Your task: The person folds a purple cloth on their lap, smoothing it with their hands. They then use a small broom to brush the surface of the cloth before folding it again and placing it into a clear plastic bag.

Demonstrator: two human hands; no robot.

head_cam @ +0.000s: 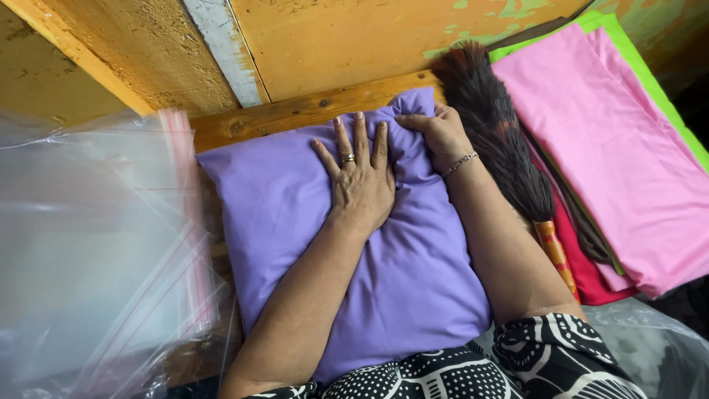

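My left hand (pixel 360 185) lies flat on the purple pillow (pixel 347 251) at the tabletop's far edge; my right hand (pixel 442 133) pinches its far corner. That grip could slip, and my forearm may nudge the duster (pixel 496 133).

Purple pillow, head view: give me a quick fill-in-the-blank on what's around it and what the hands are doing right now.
1. The left hand lies flat on the ____ pillow.
2. The right hand grips the pillow's far ____ corner.
3. Beside the feather duster lies a stack of folded cloth whose top piece is ____.
4. Left of the pillow lie clear ____ bags.

Missing words: purple; right; pink; plastic
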